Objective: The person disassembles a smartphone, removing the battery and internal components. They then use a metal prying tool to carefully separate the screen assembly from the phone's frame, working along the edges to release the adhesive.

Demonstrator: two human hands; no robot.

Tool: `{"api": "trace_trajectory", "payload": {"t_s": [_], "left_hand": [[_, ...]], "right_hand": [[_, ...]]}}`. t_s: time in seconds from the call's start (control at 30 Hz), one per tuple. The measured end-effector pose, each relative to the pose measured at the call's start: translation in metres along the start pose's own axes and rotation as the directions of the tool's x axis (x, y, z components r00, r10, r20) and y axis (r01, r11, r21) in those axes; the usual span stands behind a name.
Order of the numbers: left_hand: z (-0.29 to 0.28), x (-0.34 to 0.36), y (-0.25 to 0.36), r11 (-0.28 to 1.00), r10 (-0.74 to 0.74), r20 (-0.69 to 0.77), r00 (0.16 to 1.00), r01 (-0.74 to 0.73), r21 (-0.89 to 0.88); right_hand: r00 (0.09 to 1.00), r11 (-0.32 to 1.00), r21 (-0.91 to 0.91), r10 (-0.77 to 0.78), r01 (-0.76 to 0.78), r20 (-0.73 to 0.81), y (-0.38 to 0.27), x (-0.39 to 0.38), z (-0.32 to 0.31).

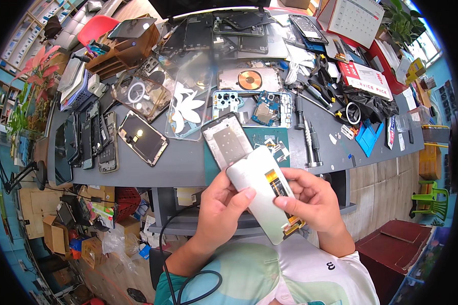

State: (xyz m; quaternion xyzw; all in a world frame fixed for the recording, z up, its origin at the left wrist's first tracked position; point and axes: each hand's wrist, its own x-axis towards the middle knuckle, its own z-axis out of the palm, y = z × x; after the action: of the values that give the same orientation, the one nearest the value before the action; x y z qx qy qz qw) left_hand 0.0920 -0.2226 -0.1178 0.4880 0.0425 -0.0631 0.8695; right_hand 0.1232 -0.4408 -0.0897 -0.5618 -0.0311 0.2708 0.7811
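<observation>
Between both my hands is a silver-backed phone display panel (254,190), tilted, with an orange and black flex cable (276,184) along its right side. My left hand (221,208) grips its left edge, thumb lying on the silver back. On the opposite edge, my right hand (310,203) pinches it near the cable with thumb and fingers. Just beyond lies a dark-rimmed phone frame (229,141) with a grey metal inside; the panel hides its lower end. A green work mat (213,170) shows beneath, with small loose parts (276,150) on it.
Past the mat lies an opened blue phone frame (226,101) with a blue circuit board (268,108). Screwdrivers (313,142) stand to the right, near pliers (320,71) and a blue plastic piece (369,136). Several phone shells (143,137) cover the left. A black cable (163,239) hangs by my left arm.
</observation>
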Motion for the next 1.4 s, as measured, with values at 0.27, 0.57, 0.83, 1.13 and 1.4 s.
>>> {"api": "trace_trajectory", "payload": {"t_s": [0.27, 0.57, 0.83, 1.13, 1.4], "left_hand": [[0.003, -0.002, 0.003, 0.996, 0.087, 0.015, 0.996, -0.087, 0.026], [0.002, -0.005, 0.002, 0.994, 0.105, -0.012, 0.994, -0.105, 0.005], [0.007, -0.007, 0.002, 0.991, 0.128, -0.058, 0.990, -0.126, 0.038], [0.001, -0.008, -0.001, 0.980, 0.189, -0.040, 0.981, -0.186, 0.064], [-0.011, -0.007, 0.015, 0.987, 0.072, 0.000, 0.997, -0.071, 0.147]], "right_hand": [[0.990, 0.969, -0.202, -0.133, 0.140, 0.050, 0.005, -0.005, -0.006], [0.967, 0.919, -0.301, -0.232, 0.253, 0.104, 0.002, -0.005, 0.001], [0.962, 0.912, -0.310, -0.242, 0.271, 0.129, 0.004, -0.006, -0.001], [0.964, 0.928, -0.271, -0.229, 0.257, 0.132, 0.005, -0.007, 0.001], [0.962, 0.939, -0.246, -0.197, 0.242, 0.191, 0.001, -0.008, -0.005]]}}
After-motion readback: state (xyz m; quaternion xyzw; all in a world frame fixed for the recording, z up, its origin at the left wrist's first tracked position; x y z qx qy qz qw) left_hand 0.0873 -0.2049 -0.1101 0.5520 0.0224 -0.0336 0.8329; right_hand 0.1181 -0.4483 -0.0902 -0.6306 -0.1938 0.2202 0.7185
